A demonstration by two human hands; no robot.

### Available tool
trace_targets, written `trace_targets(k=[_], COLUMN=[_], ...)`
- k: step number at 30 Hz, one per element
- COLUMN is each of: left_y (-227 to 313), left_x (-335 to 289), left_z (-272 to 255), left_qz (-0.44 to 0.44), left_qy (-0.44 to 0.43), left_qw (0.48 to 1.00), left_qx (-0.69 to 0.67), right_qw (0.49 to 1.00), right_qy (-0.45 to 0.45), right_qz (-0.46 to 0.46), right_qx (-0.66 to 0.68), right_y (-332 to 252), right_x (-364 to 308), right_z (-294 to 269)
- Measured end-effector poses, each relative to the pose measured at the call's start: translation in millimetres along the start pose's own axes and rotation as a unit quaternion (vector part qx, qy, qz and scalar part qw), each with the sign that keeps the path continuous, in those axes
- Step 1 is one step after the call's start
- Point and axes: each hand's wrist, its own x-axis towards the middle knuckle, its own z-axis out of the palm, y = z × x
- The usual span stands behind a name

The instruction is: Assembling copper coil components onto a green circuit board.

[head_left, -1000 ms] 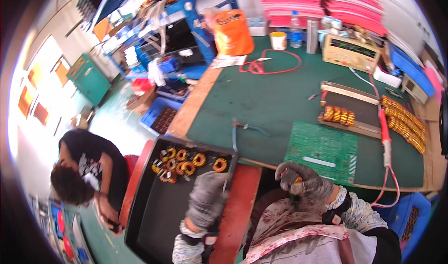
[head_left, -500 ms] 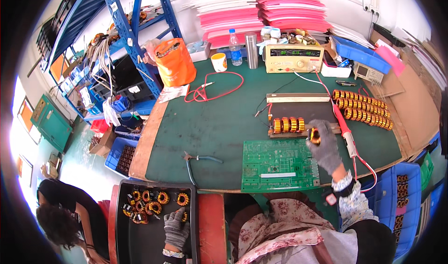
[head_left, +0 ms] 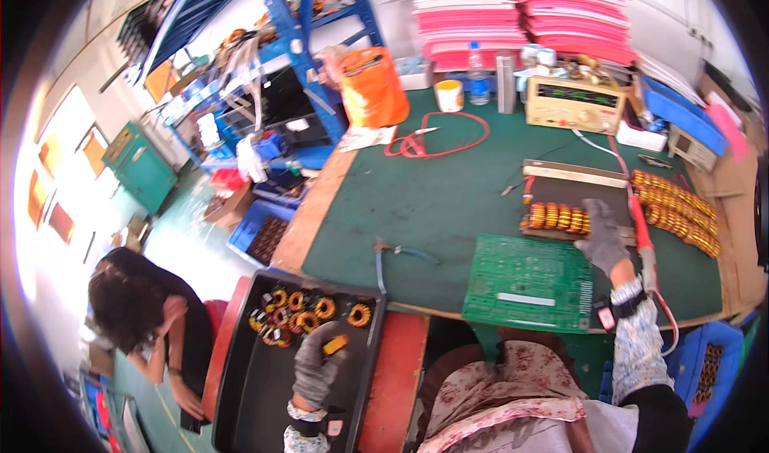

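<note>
My left hand (head_left: 315, 366), in a grey knit glove, is closed on a copper-wound toroidal coil (head_left: 336, 344) above a black tray (head_left: 260, 389). More toroidal coils (head_left: 307, 321) lie loosely at the tray's far end. On the bench, my right hand (head_left: 606, 243), also gloved, is at the right end of a row of coils (head_left: 557, 217) standing on a low fixture with two pale bars (head_left: 575, 173). Its fingers curl against the end coil; the glove partly hides the grip. A green circuit board (head_left: 529, 281) lies on the mat just in front of the fixture.
Cutting pliers (head_left: 404, 253) lie near the mat's front edge. Right of the fixture are a red probe (head_left: 641, 229) with cable and rows of coils (head_left: 677, 213). A bench power supply (head_left: 574, 104), bottle (head_left: 478, 76) and cup (head_left: 449, 96) stand behind. Another person (head_left: 152, 325) bends at left.
My view has turned left. The right hand has brought its coil to the row's end, and the row looks longer. My left hand has lifted a coil from the tray.
</note>
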Motion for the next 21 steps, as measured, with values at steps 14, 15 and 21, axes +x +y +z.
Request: trace_targets(k=[14, 15, 21], left_y=[113.7, 106.7, -52.3], left_x=[33.3, 37.4, 50.3], left_z=[70.3, 59.0, 17.1], left_qz=[0.284, 0.275, 0.043], left_qy=[-0.136, -0.107, 0.009], left_qw=[0.942, 0.947, 0.999], left_qx=[0.120, 0.130, -0.011], right_qw=[0.504, 0.583, 0.979], right_qy=[-0.424, -0.361, 0.084], right_qz=[0.058, 0.073, 0.046], right_qx=[0.750, 0.724, 0.182], right_y=[-154.5, -137.6, -30.9], right_x=[-91.1, -87.7, -57.0], right_z=[9.5, -1.1, -41.5])
